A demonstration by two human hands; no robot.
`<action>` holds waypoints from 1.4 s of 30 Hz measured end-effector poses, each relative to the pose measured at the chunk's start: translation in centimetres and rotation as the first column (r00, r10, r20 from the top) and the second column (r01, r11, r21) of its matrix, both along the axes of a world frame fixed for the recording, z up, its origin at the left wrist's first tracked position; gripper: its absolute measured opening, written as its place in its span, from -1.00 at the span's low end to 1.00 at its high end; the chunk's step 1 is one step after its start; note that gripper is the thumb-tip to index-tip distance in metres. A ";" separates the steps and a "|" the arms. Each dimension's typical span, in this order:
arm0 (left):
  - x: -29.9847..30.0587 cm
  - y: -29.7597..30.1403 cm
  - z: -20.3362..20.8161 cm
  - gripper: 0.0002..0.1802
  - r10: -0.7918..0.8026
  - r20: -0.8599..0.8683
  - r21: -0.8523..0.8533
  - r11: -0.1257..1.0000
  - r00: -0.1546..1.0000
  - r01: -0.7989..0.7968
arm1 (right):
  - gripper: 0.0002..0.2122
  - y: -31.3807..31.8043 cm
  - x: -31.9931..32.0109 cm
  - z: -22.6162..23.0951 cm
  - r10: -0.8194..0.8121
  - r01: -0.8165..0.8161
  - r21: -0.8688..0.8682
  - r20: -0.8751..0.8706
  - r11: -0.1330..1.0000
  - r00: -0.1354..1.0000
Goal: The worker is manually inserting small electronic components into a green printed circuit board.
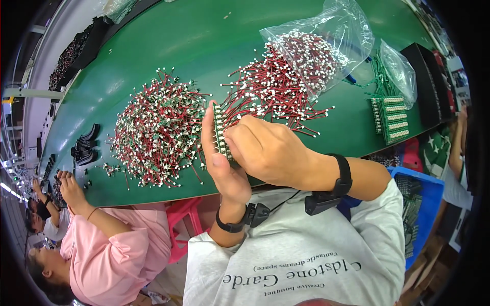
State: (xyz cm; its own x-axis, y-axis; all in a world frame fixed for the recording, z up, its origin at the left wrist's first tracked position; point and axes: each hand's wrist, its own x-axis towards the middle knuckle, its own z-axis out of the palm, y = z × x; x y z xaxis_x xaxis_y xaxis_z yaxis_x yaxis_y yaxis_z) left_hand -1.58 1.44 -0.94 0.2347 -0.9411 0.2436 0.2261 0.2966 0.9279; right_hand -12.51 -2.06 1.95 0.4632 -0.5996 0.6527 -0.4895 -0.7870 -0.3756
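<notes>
My left hand (pixel 229 181) holds a narrow circuit board strip (pixel 218 125) upright, with its thumb and fingers along the strip's edges. A row of small pale connectors runs down the strip. My right hand (pixel 268 148) is closed in a pinch against the strip's lower half; whatever its fingertips grip is hidden. Just beyond my hands, a loose pile of red wires with white plugs (pixel 275 86) spills out of a clear plastic bag (pixel 352 30). Left of my hands lies a large heap of red wired pieces with white connectors and small green parts (pixel 158 132).
Stacked green board strips (pixel 395 120) lie at the right, near a black box (pixel 426 76). A blue bin (pixel 421 204) with boards stands below the table edge. At the left, a co-worker in a pink shirt (pixel 120 250) works near black curved parts (pixel 86 148). A pink stool (pixel 184 219) is between us.
</notes>
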 end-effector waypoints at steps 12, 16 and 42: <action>-0.1 0.3 1.0 -0.07 -0.060 -0.010 0.001 0.998 0.998 0.060 | -0.83 -0.2 -1.1 0.3 0.084 -0.086 0.048 0.038 0.995 0.996; 0.3 0.3 0.9 -0.09 -0.070 0.010 0.017 0.997 0.998 0.070 | -0.84 -0.4 -0.9 0.3 0.090 -0.093 0.044 0.076 0.995 0.993; 3.7 -0.4 0.2 -0.23 0.031 -0.322 -0.001 0.999 0.946 -0.033 | -0.86 -2.2 -6.8 0.9 -0.068 0.070 0.170 -0.018 0.983 0.998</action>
State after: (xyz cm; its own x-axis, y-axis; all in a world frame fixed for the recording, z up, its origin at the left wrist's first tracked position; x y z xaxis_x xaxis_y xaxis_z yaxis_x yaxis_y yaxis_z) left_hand 2.16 1.01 -0.73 0.3314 -0.9305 0.1560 0.5024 0.3140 0.8056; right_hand -19.29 -4.29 2.89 0.4242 -0.7321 0.5329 -0.5457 -0.6763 -0.4947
